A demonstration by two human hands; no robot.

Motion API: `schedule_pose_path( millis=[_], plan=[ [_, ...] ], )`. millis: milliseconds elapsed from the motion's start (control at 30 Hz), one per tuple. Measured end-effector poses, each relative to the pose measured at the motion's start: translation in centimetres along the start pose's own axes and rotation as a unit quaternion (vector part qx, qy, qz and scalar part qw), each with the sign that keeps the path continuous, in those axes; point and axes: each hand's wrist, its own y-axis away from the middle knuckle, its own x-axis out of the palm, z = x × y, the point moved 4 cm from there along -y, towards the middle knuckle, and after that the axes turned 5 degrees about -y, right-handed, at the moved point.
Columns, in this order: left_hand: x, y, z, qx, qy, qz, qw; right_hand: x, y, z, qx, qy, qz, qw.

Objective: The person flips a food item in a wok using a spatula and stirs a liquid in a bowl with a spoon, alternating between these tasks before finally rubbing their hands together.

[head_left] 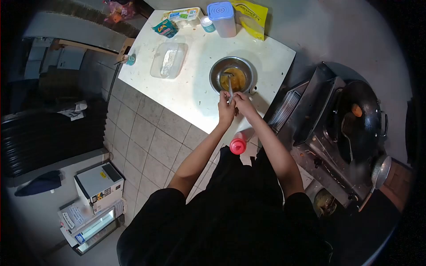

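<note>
A metal bowl (213,76) stands on the white table and holds a yellow-orange mixture (237,80). The head of a metal spoon (230,86) rests in the mixture, its handle pointing back towards me. My left hand (226,108) is closed around the handle's near end. From the other side, my right hand (242,103) is closed at the same handle, its fingertips partly hidden. Just below my hands is a bottle with a red cap (238,146), close to the table's front edge.
On the white table (195,88) are a clear plastic tub (169,60) with white residue, a blue-lidded container (221,18), a yellow bag (251,20), a teal packet (165,29) and a small jar (207,24). To the right, a wok (359,128) sits on a stove beside a strainer (380,172).
</note>
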Motion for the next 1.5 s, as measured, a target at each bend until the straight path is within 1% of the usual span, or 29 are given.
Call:
schedule_pose_path(
  millis=[33,67,100,133,167,200,233,267,300,333,367,400,433,467,500,567,600,667,700,767,867,1000,1167,1200,1267,1300,1367,1500],
  plan=[
    [0.0,-0.3,0.5,0.035,-0.019,0.005,0.999,-0.1,-0.2,-0.2,0.007,0.025,0.006,1.000],
    [0.0,-0.5,1.2,0.032,-0.015,0.008,0.999,-0.3,-0.2,0.0,0.000,0.009,0.009,1.000],
    [0.2,-0.6,1.7,0.049,0.009,0.036,0.998,-0.2,-0.2,0.1,0.003,0.011,0.005,1.000],
    [0.3,-0.8,2.2,0.067,0.033,0.062,0.995,-0.3,-0.1,0.4,-0.020,0.012,-0.034,0.999],
    [0.0,-0.8,2.1,0.066,0.036,0.062,0.995,-0.4,-0.1,0.8,-0.044,0.013,-0.071,0.996],
    [-0.2,-0.5,1.7,0.050,-0.009,0.103,0.993,-0.7,-0.8,0.5,-0.087,0.071,-0.071,0.991],
    [-0.2,-0.1,1.3,0.033,-0.055,0.143,0.988,-1.3,-1.4,-0.2,-0.088,0.074,-0.071,0.991],
    [-0.5,0.5,-0.3,0.093,-0.017,0.140,0.986,-1.4,-1.2,0.6,-0.118,0.118,-0.083,0.982],
    [-1.1,0.6,-0.5,0.092,-0.012,0.137,0.986,-1.3,-1.1,1.3,-0.148,0.163,-0.095,0.971],
    [-1.7,0.7,-0.1,0.045,-0.034,0.162,0.985,-1.7,-0.9,1.1,-0.085,0.087,-0.080,0.989],
    [-2.4,1.0,0.4,-0.004,-0.056,0.186,0.981,-1.6,-0.3,2.0,-0.083,0.093,-0.077,0.989],
    [-3.3,1.1,1.3,-0.006,-0.052,0.182,0.982,-1.8,0.3,3.3,-0.149,0.233,-0.112,0.955],
    [-4.4,1.1,2.6,-0.010,-0.065,0.165,0.984,-1.6,0.9,4.6,-0.213,0.365,-0.143,0.895],
    [-5.4,1.2,3.8,-0.014,-0.079,0.146,0.986,-1.2,1.6,5.3,-0.217,0.410,-0.156,0.872],
    [-6.3,1.6,4.8,-0.014,-0.078,0.139,0.987,-1.2,1.7,5.2,-0.221,0.412,-0.151,0.871],
    [-8.7,1.9,6.2,-0.038,-0.080,0.099,0.991,-1.5,1.2,5.1,-0.204,0.478,-0.125,0.845],
    [-9.7,1.9,6.4,-0.032,-0.082,0.092,0.992,-1.6,1.1,5.3,-0.199,0.491,-0.113,0.840],
    [-11.3,2.6,7.2,-0.092,-0.029,0.079,0.992,-1.9,1.0,5.5,-0.195,0.507,-0.111,0.832],
    [-11.9,2.8,7.3,-0.089,-0.030,0.074,0.993,-2.1,1.0,5.4,-0.184,0.523,-0.111,0.825],
    [-13.0,3.4,7.8,-0.105,-0.035,0.051,0.993,-2.1,1.2,5.7,-0.210,0.520,-0.116,0.820],
    [-13.4,4.0,8.4,-0.100,-0.016,0.044,0.994,-2.1,0.5,5.9,-0.151,0.551,-0.112,0.813],
    [-12.8,4.6,8.8,-0.108,-0.002,0.043,0.993,-1.7,0.0,5.6,-0.174,0.526,-0.114,0.824],
    [-11.2,4.7,8.1,-0.127,0.000,0.074,0.989,-1.3,-0.3,5.7,-0.190,0.540,-0.106,0.813],
    [-10.9,4.6,7.9,-0.124,-0.009,0.078,0.989,-1.3,-0.5,5.7,-0.188,0.539,-0.106,0.814],
    [-10.5,4.4,7.9,-0.122,-0.019,0.084,0.989,-1.3,-1.1,5.6,-0.145,0.569,-0.086,0.805],
    [-10.2,4.3,7.9,-0.115,-0.017,0.083,0.990,-1.3,-1.2,5.6,-0.142,0.568,-0.088,0.806],
    [-9.8,4.1,8.0,-0.108,-0.015,0.084,0.991,-1.2,-1.2,6.0,-0.159,0.586,-0.091,0.789],
    [-9.4,4.2,8.0,-0.112,-0.017,0.090,0.989,-1.3,-1.5,6.1,-0.139,0.584,-0.090,0.795]
  ],
)
